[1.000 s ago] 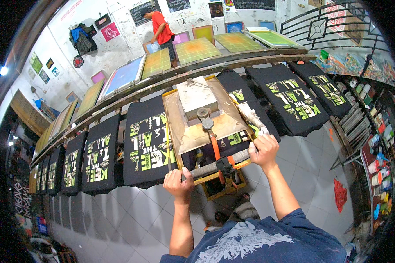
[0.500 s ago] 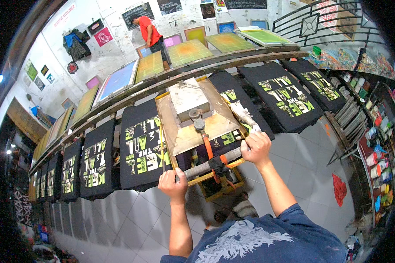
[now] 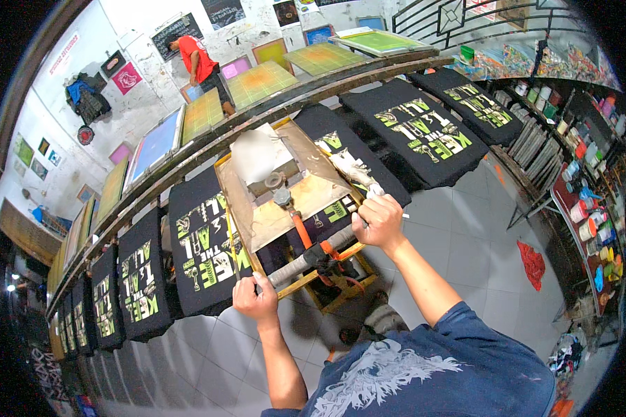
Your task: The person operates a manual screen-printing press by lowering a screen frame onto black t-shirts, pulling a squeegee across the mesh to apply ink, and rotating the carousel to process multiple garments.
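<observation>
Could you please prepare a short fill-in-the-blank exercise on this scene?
1. The right hand grips one end of the grey bar, and the left hand grips the other ____.
2. The fabric pieces bearing green-and-white prints are ____ in colour.
3. The crumpled item on the tiled floor is ____ in colour.

Missing words: end; black; red.

Navy T-shirt [image 3: 497, 368], short sleeves [image 3: 451, 325], pale grey jagged print [image 3: 386, 370]
</observation>
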{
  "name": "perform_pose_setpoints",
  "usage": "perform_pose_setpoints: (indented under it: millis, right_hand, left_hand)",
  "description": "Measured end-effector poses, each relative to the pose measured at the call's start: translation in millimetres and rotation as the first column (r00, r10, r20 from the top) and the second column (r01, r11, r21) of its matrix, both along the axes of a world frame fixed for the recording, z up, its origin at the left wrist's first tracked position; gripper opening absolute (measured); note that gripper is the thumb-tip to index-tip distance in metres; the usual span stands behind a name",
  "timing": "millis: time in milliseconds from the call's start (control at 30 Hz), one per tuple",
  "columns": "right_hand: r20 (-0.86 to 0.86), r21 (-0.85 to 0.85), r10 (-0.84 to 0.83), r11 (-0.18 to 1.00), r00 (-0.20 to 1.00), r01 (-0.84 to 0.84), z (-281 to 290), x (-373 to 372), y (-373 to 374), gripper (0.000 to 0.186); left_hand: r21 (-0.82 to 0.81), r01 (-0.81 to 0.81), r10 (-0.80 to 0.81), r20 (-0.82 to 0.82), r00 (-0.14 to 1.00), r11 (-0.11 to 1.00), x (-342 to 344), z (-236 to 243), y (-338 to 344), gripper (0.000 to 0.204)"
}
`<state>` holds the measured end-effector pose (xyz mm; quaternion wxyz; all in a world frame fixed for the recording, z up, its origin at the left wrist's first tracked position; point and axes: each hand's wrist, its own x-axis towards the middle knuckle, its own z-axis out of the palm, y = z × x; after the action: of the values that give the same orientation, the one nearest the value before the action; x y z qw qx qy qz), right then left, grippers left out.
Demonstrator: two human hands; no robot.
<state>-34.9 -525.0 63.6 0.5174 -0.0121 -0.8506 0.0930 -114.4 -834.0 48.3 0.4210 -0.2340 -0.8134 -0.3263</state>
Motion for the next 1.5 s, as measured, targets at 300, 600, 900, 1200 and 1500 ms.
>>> perform_pose_setpoints:
  millis: [300, 600, 900, 1200, 1500]
  right_hand:
    - [-0.029, 0.023, -0.010, 1.000, 1.000, 0.010, -9, -6, 9, 0.025]
    - [-0.009, 0.034, 0.022, 0.999, 1.000, -0.022, -2, -8, 31, 0.024]
    - [0.196, -0.094, 0.109, 0.991, 0.974, -0.092, 9, -1, 37, 0.033]
    - [0.314, -0.122, 0.147, 0.986, 0.938, -0.114, 26, 9, 22, 0.039]
    - [0.183, -0.057, 0.066, 0.997, 0.981, -0.056, 9, 21, -8, 0.030]
  left_hand:
    - [0.031, 0.009, -0.010, 0.016, 1.000, 0.999, 2, 4, 6, 0.029]
    - [0.016, -0.056, 0.053, 0.167, 0.984, 0.998, 22, 11, 27, 0.028]
    - [0.023, -0.175, 0.168, 0.171, 0.971, 0.984, 22, 2, 29, 0.031]
    - [-0.056, -0.234, 0.236, 0.027, 0.971, 0.971, 8, 7, 24, 0.026]
    - [0.007, -0.135, 0.135, 0.022, 0.991, 0.991, -2, 1, 0, 0.023]
